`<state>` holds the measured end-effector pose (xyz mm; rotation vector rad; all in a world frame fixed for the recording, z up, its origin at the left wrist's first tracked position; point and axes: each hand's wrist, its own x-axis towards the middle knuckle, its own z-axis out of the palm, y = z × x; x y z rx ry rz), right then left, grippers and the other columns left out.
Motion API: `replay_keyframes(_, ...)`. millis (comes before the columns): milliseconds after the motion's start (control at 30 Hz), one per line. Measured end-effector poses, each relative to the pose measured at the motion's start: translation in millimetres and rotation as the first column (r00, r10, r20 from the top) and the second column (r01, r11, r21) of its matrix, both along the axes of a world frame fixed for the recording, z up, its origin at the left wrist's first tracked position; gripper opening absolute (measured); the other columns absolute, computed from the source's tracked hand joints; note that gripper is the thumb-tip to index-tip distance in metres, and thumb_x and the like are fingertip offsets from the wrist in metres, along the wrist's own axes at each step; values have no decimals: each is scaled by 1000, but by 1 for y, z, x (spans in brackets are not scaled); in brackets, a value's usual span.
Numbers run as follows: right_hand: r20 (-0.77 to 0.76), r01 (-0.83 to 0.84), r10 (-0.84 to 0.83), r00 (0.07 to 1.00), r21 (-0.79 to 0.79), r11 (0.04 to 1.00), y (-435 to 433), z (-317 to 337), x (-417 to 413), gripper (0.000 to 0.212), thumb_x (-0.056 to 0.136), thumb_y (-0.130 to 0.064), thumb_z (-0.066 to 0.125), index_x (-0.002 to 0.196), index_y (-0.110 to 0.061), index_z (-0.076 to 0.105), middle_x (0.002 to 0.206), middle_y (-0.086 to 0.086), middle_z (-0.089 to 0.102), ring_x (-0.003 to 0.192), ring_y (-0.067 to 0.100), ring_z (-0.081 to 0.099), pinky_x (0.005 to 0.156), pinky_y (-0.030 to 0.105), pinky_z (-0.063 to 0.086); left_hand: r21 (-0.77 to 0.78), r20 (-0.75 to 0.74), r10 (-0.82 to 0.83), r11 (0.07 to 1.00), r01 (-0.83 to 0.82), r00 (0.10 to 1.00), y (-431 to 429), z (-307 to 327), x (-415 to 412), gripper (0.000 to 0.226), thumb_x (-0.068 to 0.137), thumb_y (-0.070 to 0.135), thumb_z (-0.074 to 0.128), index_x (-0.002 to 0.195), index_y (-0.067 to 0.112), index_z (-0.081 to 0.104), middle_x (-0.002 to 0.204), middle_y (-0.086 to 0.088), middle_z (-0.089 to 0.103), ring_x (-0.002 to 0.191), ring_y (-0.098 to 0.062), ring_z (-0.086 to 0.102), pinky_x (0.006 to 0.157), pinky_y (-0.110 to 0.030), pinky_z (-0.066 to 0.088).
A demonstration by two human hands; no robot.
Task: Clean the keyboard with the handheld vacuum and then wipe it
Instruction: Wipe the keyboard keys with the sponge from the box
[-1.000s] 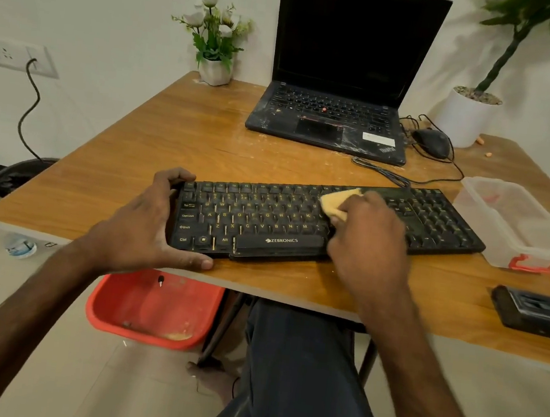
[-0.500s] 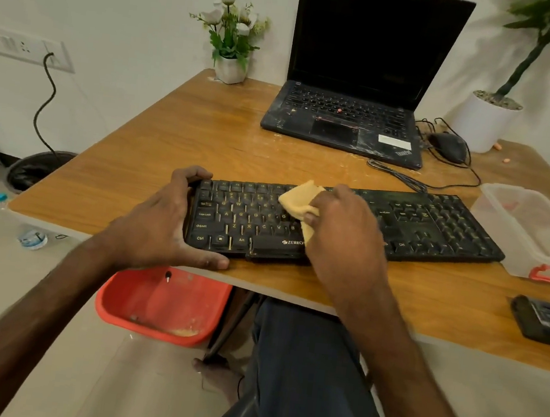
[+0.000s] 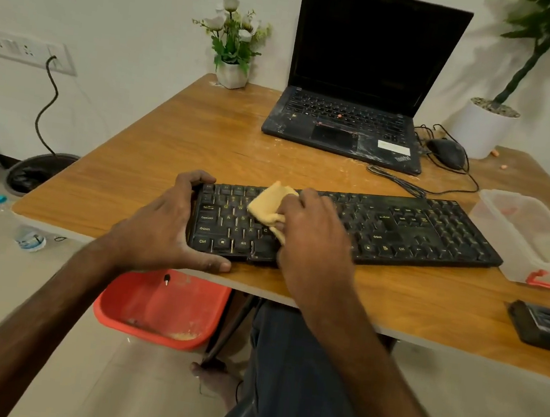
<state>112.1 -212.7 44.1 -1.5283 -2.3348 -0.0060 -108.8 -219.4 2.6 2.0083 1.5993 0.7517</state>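
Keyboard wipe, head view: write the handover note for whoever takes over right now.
Left hand grips the left end of the keyboard, steadying it.
Right hand holds the yellow cloth on the left-centre keys.
The keyboard lies along the near edge of the wooden table; a black device, possibly the vacuum, lies at the right.
Done: vacuum apparently put aside, wipe begun.
Left: wipe the rest of the keys.

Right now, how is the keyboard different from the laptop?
The keyboard lies flat and long in front; the laptop stands open farther back. The left hand grips the keyboard and the right hand holds a cloth on it; nothing touches the laptop. Both are black with keys.
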Motion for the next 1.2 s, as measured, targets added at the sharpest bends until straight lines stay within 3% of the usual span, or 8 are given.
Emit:
replay_keyframes(200,37,-223,220,975,119,967,-18,-5,-73,34,83,-15,63,116,-10,62,115,7,59,106,22,53,82,33,45,55,-68,-8,998,11,998,-3,1,-1,115,52,69,77,142,29,18,126,33,33,108,17,48,82,-11,46)
replay_keyframes(300,105,-283,271,957,121,952,-11,-1,-61,39,86,-16,64,125,-11,57,124,6,53,113,21,46,89,33,44,22,-17,3,1000,-3,1000,-3,1,-3,116,49,70,82,138,40,15,125,27,43,104,12,54,80,-15,47)
replay_keyframes(433,159,-136,126,979,52,989,9,5,-1,46,93,-17,59,138,-22,49,137,3,43,124,19,37,107,36,38,-13,3,-11,1000,11,1000,-3,3,-2,119,42,80,80,134,45,13,125,24,47,110,17,49,84,-7,42)
replay_keyframes(567,120,24,-30,992,50,998,14,9,22,40,96,-18,56,136,-22,52,131,1,47,120,17,39,102,33,42,-27,19,-20,999,21,1000,-2,3,-1,119,42,79,79,133,47,10,127,27,43,114,22,43,86,-2,38)
replay_keyframes(800,139,-240,226,964,89,967,-16,-4,-55,42,89,-26,66,128,-11,57,129,8,53,116,22,46,93,35,44,-1,10,-4,1000,4,1000,-6,5,-1,126,48,74,84,142,39,8,121,27,42,105,22,49,79,-5,45)
replay_keyframes(967,154,-145,133,979,67,987,0,3,-16,42,94,-18,58,136,-16,51,135,6,47,121,20,41,102,36,42,-41,29,-3,999,4,1000,-3,3,-5,129,41,78,80,141,43,7,128,33,36,113,18,46,94,-14,42)
replay_keyframes(1100,101,-77,71,992,62,995,-1,2,-13,43,94,-16,57,137,-14,51,136,6,47,123,21,42,103,35,42,-45,38,-15,999,17,999,-2,3,-4,131,42,78,81,143,42,6,127,35,34,113,24,41,90,-5,37)
replay_keyframes(1200,-36,-173,178,983,98,980,-9,-13,-38,34,77,-10,73,110,-7,69,110,10,63,101,24,56,81,37,54,-26,32,-12,1000,13,999,-3,2,-3,128,48,72,85,144,38,7,126,32,39,111,22,46,88,-7,42)
